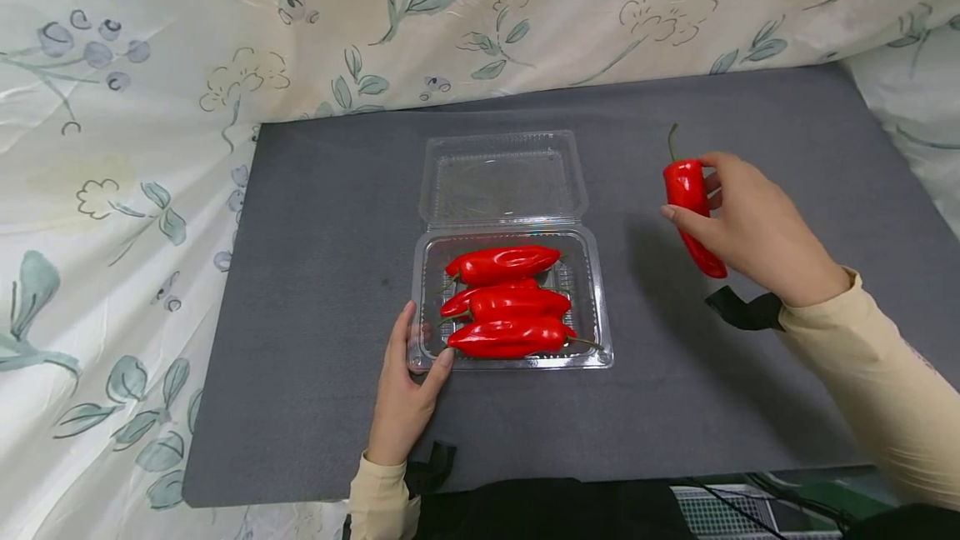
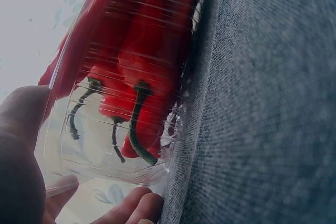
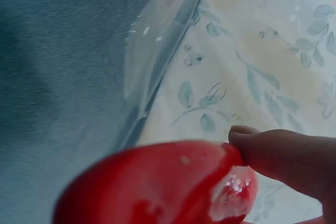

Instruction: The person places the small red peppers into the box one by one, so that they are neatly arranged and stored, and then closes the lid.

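My right hand [image 1: 757,219] holds a red chili pepper [image 1: 686,190] above the table, right of the box, its green stem pointing away from me. In the right wrist view the thumb presses on the glossy pepper [image 3: 168,182]. A clear plastic clamshell box [image 1: 603,307] stands with its lid [image 1: 502,177] folded back on the table. Several red peppers [image 1: 510,338] lie crosswise inside, one partly covered by others. At the box's near left corner, my left hand [image 1: 405,402] grips the rim, thumb on the near side; the left wrist view shows its fingers by the box wall [image 2: 110,174].
A dark grey cloth [image 1: 322,290] covers the table. Floral fabric [image 1: 337,32] hangs behind it and along the left. Black straps [image 1: 742,308] hang at both wrists. Past the near edge, cables and a green-white grid [image 1: 723,511] show at lower right.
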`<state>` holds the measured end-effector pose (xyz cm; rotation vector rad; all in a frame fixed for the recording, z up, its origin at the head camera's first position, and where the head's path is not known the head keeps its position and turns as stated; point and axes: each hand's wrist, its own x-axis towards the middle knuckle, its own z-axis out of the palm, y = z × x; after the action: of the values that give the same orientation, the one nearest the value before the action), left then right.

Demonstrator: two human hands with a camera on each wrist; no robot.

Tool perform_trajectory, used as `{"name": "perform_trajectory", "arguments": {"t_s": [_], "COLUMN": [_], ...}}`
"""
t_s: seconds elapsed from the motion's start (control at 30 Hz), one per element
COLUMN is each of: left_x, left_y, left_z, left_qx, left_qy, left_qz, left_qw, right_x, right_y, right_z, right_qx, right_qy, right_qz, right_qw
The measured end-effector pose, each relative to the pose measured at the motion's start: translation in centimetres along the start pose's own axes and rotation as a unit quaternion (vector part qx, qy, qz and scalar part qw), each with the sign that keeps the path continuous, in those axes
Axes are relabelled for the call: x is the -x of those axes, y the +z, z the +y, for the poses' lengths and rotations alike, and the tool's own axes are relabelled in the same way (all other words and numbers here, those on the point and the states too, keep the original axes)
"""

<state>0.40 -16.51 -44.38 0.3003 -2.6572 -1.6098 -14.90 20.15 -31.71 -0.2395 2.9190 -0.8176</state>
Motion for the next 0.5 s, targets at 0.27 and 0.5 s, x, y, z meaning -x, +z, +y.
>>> {"name": "perform_trajectory", "arguments": {"t_s": [0.27,0.5], "left_x": [0.0,-0.1], "left_y": [-0.1,-0.1], "left_z": [0.0,0.1], "left_qx": [0.009,0.002], "left_qy": [-0.012,-0.01], "left_qz": [-0.002,-0.004], "left_qw": [0.9999,0.9999], "right_x": [-0.9,-1.4], "right_y": [-0.7,-0.1], "right_z": [-3.6,-6.1], "right_qx": [0.009,0.023], "right_qy": [-0.037,-0.095], "right_qz": [-0.011,-0.015], "right_qw": [0.9992,0.9951]}}
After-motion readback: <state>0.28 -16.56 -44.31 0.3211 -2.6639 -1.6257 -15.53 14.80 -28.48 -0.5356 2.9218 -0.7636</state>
